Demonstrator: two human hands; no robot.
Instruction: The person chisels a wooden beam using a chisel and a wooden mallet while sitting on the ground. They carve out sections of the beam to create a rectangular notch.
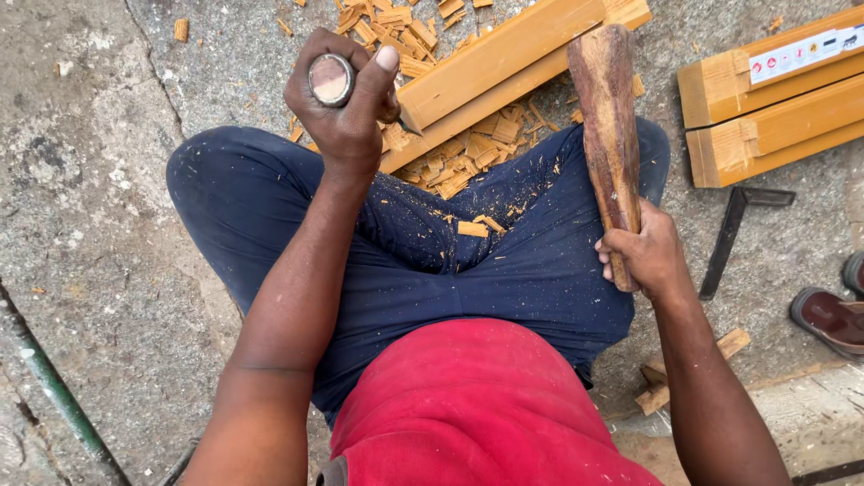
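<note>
My left hand (346,108) is wrapped around a chisel (331,79) with a round metal-capped butt; its blade tip touches the side of a long orange-brown wooden beam (490,63) lying diagonally on the ground in front of my crossed legs. In my right hand (643,252) I grip a thick brown wooden mallet (607,117) by its lower end, its head pointing up and away beside the beam. Several wood chips (463,157) lie around the beam and on my dark blue trousers.
Two more orange-brown beams (774,108), one with a white sticker, lie at the right. A dark metal square (729,234) rests on the concrete floor (90,180). A brown sandal (828,319) sits at the right edge, small wood offcuts (661,382) near my right elbow, a green pipe (54,387) at lower left.
</note>
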